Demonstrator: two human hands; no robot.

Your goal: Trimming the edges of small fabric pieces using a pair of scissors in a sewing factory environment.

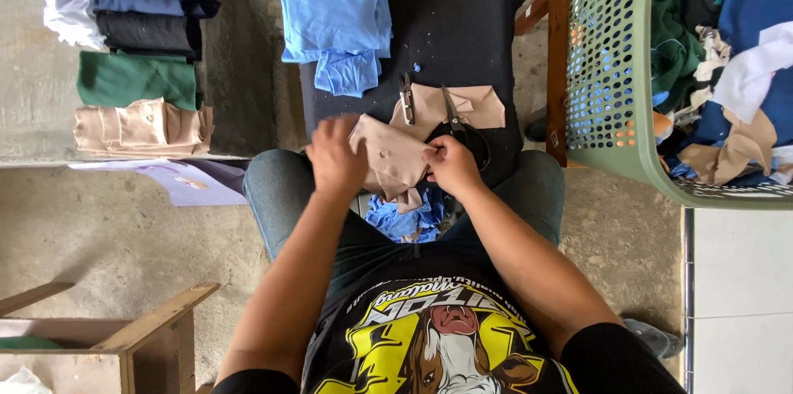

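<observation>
A small beige cloth piece (395,161) with buttons lies over my lap at the near edge of a black padded board (462,22). My left hand (334,159) grips its left edge. My right hand (452,164) pinches its right edge. Just beyond my right hand, black-handled scissors (459,123) rest on another beige piece (475,105). A small thread snipper (407,101) lies beside them. A pile of light blue cloth (337,18) sits on the board's far left.
Folded stacks of dark, white, green and beige cloth (136,55) line a ledge at left. A green perforated basket (611,64) full of mixed fabric stands at right. Blue scraps (405,220) lie between my knees. A wooden crate (124,336) is at lower left.
</observation>
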